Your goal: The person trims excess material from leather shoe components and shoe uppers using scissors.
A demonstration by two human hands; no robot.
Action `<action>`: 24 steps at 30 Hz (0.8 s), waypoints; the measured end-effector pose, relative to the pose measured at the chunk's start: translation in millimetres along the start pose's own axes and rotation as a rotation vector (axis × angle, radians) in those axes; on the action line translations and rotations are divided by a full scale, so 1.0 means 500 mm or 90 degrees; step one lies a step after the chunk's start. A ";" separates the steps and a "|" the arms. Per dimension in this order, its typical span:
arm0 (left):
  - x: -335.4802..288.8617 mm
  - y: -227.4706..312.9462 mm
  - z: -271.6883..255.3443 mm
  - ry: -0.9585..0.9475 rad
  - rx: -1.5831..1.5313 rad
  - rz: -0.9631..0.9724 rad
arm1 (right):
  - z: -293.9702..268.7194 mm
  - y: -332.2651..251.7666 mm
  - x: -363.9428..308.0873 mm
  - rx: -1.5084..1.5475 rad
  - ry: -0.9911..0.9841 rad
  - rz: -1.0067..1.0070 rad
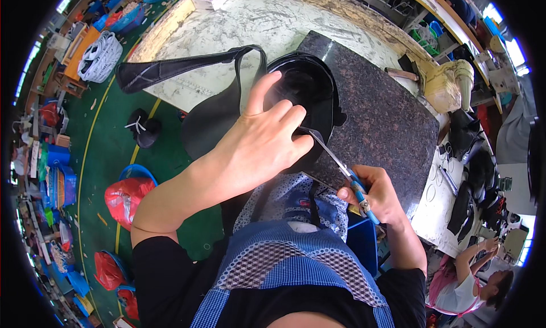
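Note:
A black leather-like bag [335,103] with a rounded, gaping top sits on the dark stone slab, its long strap [176,68] running off to the left. Over the bag's near side is my left hand [264,129], index finger stretched out, thumb and other fingers pinched together. Whatever is in that pinch is too small or hidden to make out. My right hand [378,191] grips scissors [336,159] by their blue, wrapped-looking handles. The blades point up and left, with their tips right beside the pinching fingers of my left hand.
The speckled slab [381,95] lies on a stained white worktable [199,35]. Toward the right are a hammer [401,74], a yellowish container [442,89] and black pieces [463,211]. A person [469,285] works at lower right. Red bags [128,200] stand on the green floor, left.

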State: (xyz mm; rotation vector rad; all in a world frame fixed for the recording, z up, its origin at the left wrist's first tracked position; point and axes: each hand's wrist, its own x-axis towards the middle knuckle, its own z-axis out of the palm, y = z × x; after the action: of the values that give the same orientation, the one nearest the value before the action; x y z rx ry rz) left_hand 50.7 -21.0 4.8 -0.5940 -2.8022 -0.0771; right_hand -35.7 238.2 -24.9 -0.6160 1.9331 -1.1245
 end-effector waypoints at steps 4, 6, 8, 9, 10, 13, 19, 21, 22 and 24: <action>-0.003 0.005 -0.006 -0.016 0.028 0.002 | -0.013 -0.020 -0.010 -0.157 0.066 -0.022; -0.005 0.009 -0.005 -0.018 0.031 0.005 | -0.015 -0.020 -0.012 -0.199 0.085 -0.066; -0.004 0.012 -0.001 -0.019 0.034 0.007 | -0.017 -0.030 -0.011 -0.213 0.096 -0.079; -0.001 0.013 0.003 0.000 0.037 0.021 | -0.018 -0.037 -0.009 -0.229 0.106 -0.093; 0.002 0.014 0.006 0.019 0.039 0.036 | -0.018 -0.042 -0.008 -0.227 0.108 -0.093; 0.005 0.016 0.007 0.013 0.044 0.044 | -0.025 -0.060 -0.007 -0.272 0.113 -0.108; -0.001 0.020 0.004 0.015 0.042 0.055 | -0.043 -0.080 -0.018 -0.330 0.071 -0.069; 0.000 0.021 0.003 0.014 0.037 0.060 | -0.047 -0.075 -0.017 -0.333 0.071 -0.079; 0.001 0.022 0.003 0.014 0.032 0.065 | -0.049 -0.072 -0.017 -0.336 0.071 -0.089; 0.004 0.026 0.003 0.025 0.026 0.073 | -0.047 -0.069 -0.013 -0.353 0.077 -0.114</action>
State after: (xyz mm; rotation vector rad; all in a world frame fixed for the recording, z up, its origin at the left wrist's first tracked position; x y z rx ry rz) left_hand 53.8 -8.3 3.6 -0.7328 -2.7184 -0.0094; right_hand -50.8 237.6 14.7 -1.0522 2.3496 -0.7311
